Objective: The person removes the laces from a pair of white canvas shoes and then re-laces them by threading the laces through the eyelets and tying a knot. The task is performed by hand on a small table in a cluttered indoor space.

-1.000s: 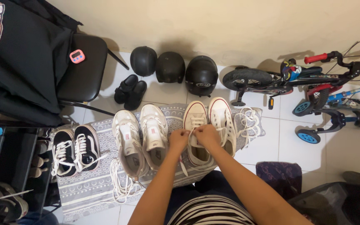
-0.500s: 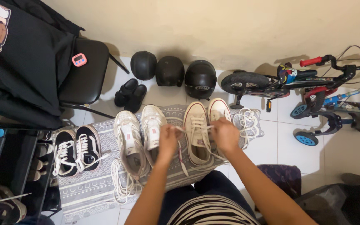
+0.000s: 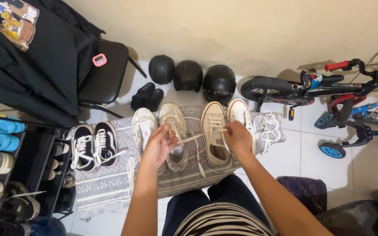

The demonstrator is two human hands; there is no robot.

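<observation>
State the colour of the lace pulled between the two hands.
Cream lace, seen in the head view.

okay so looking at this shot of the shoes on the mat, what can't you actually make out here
Head view only:
- Where the lace ends: hidden inside the left hand and right hand.
- Cream sneaker: heel end hidden by the right hand.
- Shoe rack: cut off by the left edge.
- Bicycle: cut off by the right edge.
</observation>
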